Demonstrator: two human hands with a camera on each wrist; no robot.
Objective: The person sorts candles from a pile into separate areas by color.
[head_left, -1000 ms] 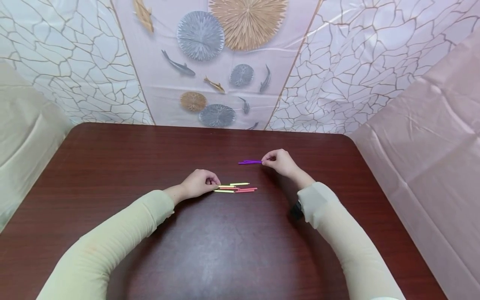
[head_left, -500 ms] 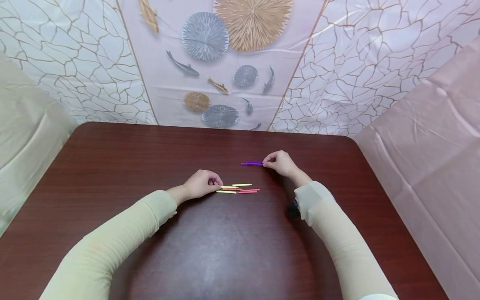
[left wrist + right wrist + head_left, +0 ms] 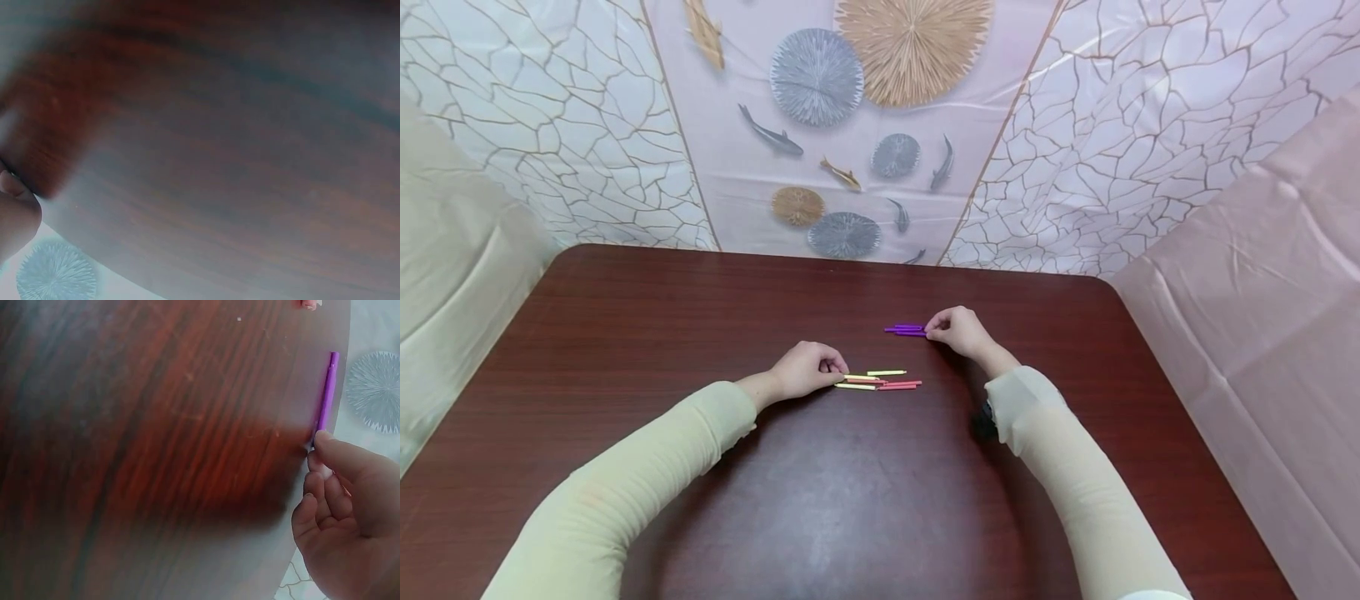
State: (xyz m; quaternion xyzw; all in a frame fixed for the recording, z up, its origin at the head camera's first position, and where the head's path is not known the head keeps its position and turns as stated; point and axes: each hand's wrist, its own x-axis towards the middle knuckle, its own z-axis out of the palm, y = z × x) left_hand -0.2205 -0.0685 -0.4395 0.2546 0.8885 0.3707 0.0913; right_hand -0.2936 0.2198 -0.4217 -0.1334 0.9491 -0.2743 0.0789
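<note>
In the head view my left hand (image 3: 805,369) pinches the near end of a yellow stick (image 3: 861,378). Other yellow sticks (image 3: 887,372) and several red sticks (image 3: 901,387) lie beside it on the table, roughly parallel. Farther back, my right hand (image 3: 958,331) holds the right end of a purple stick (image 3: 912,334) between thumb and fingers, with more purple sticks (image 3: 904,327) lying close against it. The right wrist view shows the right thumb (image 3: 340,453) on the end of a purple stick (image 3: 327,390). Only part of the left hand (image 3: 17,215) appears in the left wrist view.
Both hands work over a dark red-brown wooden table (image 3: 820,492) with rounded far corners. Behind it hangs a patterned cloth (image 3: 745,200), and a plain pinkish cloth (image 3: 1247,275) runs along the right side.
The head view has shifted slightly. My right hand's purple stick now lies a little nearer the front, and three purple sticks show where two showed before. The left hand stays at the yellow stick.
</note>
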